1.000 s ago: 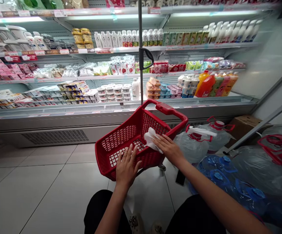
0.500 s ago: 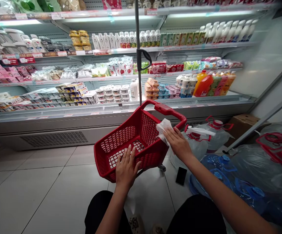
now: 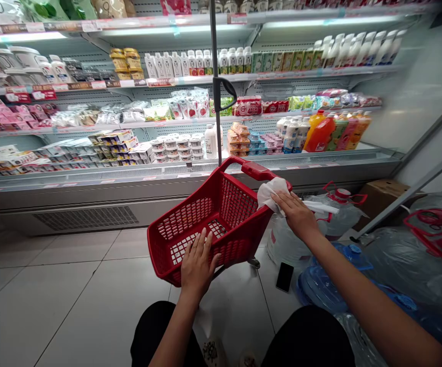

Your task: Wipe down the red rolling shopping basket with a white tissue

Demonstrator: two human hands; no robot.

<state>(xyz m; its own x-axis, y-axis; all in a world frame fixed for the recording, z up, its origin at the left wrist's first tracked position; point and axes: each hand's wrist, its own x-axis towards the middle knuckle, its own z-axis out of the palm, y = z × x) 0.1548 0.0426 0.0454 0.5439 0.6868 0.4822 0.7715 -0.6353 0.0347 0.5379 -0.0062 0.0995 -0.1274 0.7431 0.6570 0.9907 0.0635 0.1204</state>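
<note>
A red plastic shopping basket cart (image 3: 244, 248) stands on the tiled floor, with its handle (image 3: 259, 170) at the upper right. My left hand (image 3: 198, 262) lies on the near side rim, fingers stretched out and holding nothing. A crumpled white cloth (image 3: 269, 192) rests against the cart's right rim, just below the handle. Over the cloth's right part, my right hand (image 3: 297, 213) presses it to the rim with its fingers; its palm side is hidden.
Behind the cart runs a refrigerated display case (image 3: 160, 186) filled with dairy and drinks. Large water bottles (image 3: 320, 290) crowd the right side. A dark phone (image 3: 284, 277) lies on the floor near them, and a cardboard box (image 3: 387, 192) sits farther back.
My right hand has slid the white cloth along the rim, up and to the right toward the handle. My left hand has stayed in nearly the same place.
</note>
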